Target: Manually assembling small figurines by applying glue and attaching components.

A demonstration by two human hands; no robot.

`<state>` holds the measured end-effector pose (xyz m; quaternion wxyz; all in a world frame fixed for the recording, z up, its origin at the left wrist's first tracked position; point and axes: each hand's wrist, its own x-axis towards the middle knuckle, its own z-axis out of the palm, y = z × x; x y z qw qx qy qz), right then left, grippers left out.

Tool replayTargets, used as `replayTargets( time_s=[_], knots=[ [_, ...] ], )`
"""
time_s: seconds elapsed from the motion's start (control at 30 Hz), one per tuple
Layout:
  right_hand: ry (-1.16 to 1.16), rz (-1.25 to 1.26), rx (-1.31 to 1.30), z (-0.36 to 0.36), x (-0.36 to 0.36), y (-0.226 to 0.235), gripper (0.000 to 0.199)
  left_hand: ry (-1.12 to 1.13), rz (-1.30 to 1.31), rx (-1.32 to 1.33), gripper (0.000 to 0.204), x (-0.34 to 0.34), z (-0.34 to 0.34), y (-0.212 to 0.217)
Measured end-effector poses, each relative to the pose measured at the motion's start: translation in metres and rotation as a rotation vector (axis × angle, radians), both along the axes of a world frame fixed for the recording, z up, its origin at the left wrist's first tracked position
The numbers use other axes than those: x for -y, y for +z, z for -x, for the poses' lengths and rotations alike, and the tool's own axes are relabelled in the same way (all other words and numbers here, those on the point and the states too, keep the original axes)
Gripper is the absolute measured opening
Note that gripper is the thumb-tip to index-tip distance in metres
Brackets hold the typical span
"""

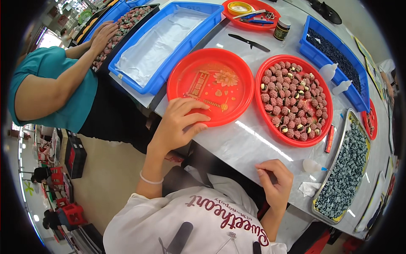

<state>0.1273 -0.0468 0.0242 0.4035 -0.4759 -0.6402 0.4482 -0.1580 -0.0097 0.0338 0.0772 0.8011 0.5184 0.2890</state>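
Note:
Before me on the table lies a round red plastic tray (177, 80) with a gold printed pattern and nothing on it. My left hand (179, 122) is at its near left rim, fingers over the edge and thumb outside, closed on it. My right hand (277, 180) hovers by the table's near edge, fingers curled, thumb against the index finger, no object showing in it. Farther right, a second red tray (263, 120) holds many pink, bumpy, berry-like pieces (292, 95), some showing dark and cream-coloured parts.
A blue bin (160, 46) lined with white sheet stands far left, beside a co-worker's hands (103, 38). Behind lie a black knife (249, 42), a jar (282, 28) and a tool tray (272, 23). Rightward are a bin of dark pieces (334, 51), squeeze bottles (327, 72) and a tray of dark green pieces (344, 169).

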Motion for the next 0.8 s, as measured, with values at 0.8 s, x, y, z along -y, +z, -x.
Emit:
replayTargets(
  time_s=[0.8],
  knots=[
    [0.047,-0.3,-0.011,-0.009,0.004,-0.012,0.017,-0.13,0.143,-0.308,0.015,-0.124,-0.122,0.021]
  ],
)
